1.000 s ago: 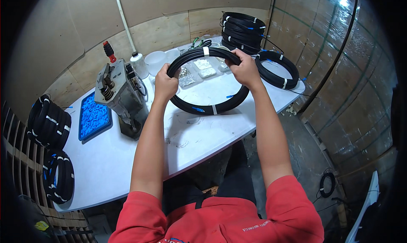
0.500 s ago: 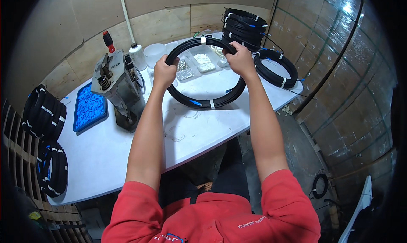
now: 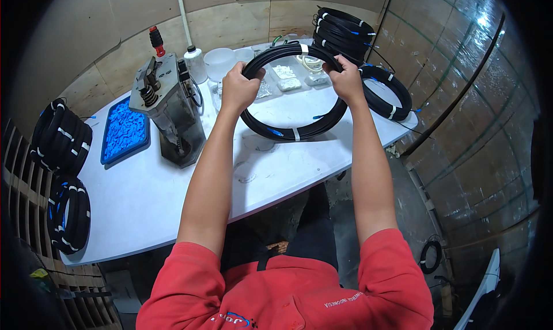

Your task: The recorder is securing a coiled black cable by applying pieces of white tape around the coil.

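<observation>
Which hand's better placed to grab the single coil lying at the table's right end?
Probably your right hand: it looks nearer the lying coil. Your left hand is farther, gripping the held coil by its left side. The right grips it too, so must release.

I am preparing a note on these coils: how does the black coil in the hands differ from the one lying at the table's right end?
The held coil is tilted, gripped by the left hand and right hand; the right-end coil lies on the table. The held coil shows blue pieces on its lower part; the right-end coil shows a blue piece at its outer edge. Both are black rings with white bands.
</observation>
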A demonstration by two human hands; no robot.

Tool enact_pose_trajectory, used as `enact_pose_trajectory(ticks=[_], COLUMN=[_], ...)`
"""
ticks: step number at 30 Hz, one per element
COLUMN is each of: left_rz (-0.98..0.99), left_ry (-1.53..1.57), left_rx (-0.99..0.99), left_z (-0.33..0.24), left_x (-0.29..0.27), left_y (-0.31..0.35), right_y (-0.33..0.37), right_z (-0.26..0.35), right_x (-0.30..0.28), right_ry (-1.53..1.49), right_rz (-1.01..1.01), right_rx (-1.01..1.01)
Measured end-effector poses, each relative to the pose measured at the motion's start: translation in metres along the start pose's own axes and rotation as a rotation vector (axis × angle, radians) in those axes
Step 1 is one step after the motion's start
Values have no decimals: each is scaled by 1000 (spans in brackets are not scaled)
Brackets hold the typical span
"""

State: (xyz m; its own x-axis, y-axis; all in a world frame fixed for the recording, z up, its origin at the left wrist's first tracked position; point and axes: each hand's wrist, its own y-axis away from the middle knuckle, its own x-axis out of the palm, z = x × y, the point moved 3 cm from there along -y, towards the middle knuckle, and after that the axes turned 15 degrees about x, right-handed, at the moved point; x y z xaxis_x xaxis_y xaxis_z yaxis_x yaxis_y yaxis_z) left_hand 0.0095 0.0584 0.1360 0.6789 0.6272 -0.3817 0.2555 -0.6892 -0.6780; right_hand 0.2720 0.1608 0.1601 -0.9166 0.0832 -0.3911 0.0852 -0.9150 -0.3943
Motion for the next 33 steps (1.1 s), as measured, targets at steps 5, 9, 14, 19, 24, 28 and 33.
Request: enact_pose_trajectory(ticks=[5, 9, 14, 19, 24, 28, 33], left_rz=[16, 34, 9, -102, 160, 343, 403], left_ry=[210, 627, 818, 468, 76, -69, -60], left_rx=[-3, 13, 16, 3, 188, 239, 191], left_z=[8, 30, 20, -8, -61, -74, -69], left_x=[4, 11, 5, -29, -46, -42, -31], left_y=[7, 32, 48, 22, -1, -13, -20], right_y=[2, 22, 39, 50, 54, 64, 49], right_z=[-11, -13, -21, -37, -31, 10, 5], right_x=[-12, -25, -27, 3, 3, -1, -5], right_ry=[-177, -354, -731, -705, -370, -111, -70], right_rz=[48, 65, 91, 29, -16, -57, -30], right_rx=[3, 178, 306, 265, 78, -42, -13])
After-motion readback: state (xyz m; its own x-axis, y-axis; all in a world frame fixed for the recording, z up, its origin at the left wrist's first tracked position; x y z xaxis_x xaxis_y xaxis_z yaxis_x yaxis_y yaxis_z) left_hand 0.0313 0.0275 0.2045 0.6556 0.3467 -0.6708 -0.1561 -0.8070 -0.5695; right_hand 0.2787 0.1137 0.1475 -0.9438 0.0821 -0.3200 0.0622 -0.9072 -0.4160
